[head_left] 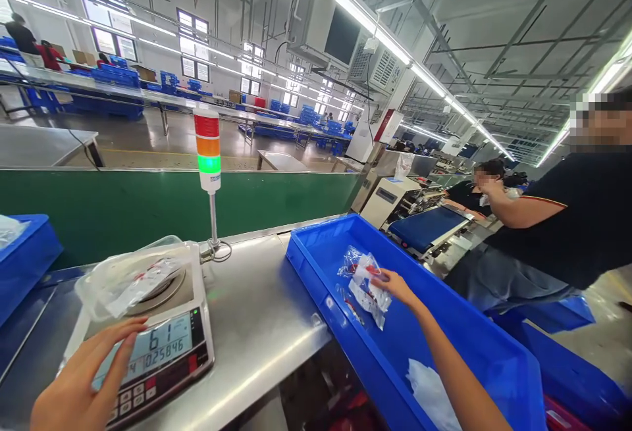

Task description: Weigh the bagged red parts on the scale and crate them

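Observation:
My right hand is inside a large blue plastic bin, its fingers closed on a clear plastic bag with red and white contents. More clear packets lie beside and under that bag. Over the front of a digital counting scale hovers my left hand, fingers stretched out and apart from the thumb, holding nothing. It partly covers the lit display, which reads 61 on top. On the scale's pan rests a clear plastic tub with a filled packet in it.
A red, orange and green signal light stands behind the scale, its green section lit. White bags lie at the bin's near end. Another blue bin is at left. A blue conveyor and two people are at right.

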`<state>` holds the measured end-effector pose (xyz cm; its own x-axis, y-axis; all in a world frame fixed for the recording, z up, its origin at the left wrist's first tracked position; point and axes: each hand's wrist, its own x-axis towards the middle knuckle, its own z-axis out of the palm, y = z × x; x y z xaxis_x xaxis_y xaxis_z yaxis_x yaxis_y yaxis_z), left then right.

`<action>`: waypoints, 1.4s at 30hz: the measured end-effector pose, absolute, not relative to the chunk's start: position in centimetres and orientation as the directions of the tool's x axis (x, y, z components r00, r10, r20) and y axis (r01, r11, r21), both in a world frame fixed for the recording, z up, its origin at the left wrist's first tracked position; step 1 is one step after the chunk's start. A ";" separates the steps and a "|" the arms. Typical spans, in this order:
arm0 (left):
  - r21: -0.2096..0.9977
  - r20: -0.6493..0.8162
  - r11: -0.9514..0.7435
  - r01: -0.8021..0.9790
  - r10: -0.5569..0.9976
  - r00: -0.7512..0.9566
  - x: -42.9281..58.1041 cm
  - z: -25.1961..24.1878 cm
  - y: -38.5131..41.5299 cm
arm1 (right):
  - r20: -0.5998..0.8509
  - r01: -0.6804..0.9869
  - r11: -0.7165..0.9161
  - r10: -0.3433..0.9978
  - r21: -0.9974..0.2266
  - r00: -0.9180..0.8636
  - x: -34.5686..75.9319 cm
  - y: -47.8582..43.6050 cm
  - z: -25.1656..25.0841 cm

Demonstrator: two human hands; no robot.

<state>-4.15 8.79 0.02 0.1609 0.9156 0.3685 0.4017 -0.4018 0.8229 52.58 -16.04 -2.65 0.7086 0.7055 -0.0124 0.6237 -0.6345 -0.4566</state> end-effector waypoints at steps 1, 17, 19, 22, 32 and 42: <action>0.811 0.393 -0.419 0.408 0.907 0.150 -4.2 0.2 8.8 | -0.049 0.628 -0.634 0.720 -0.453 0.692 51.9 -16.2 -3.2; 0.435 0.554 -0.646 0.627 0.741 0.379 -1.8 1.7 13.1 | 0.150 0.602 -0.747 0.586 -0.282 0.797 52.6 -18.3 -2.2; 0.402 0.532 -0.639 0.656 0.746 0.400 -1.3 1.1 13.7 | 0.237 0.583 -0.760 0.533 -0.286 0.812 51.7 -17.8 -0.1; 0.429 0.529 -0.593 0.681 0.776 0.343 -0.7 0.7 14.3 | 0.334 0.607 -0.701 0.509 -0.374 0.793 48.4 -14.6 3.0; 0.738 0.451 -0.285 0.612 0.882 -0.134 -8.1 10.4 16.1 | 0.419 0.828 0.344 0.896 -0.443 -0.148 25.0 11.5 10.4; 0.557 0.675 0.044 0.830 0.558 -0.483 -24.4 16.7 12.2 | 0.197 0.687 0.505 0.855 -0.522 -0.479 18.6 16.8 12.0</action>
<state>-24.38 12.19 16.68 -0.4826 0.5577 0.6753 0.8295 0.0437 0.5568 18.63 16.77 11.98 -0.4793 0.8552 0.1974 0.6870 0.5055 -0.5221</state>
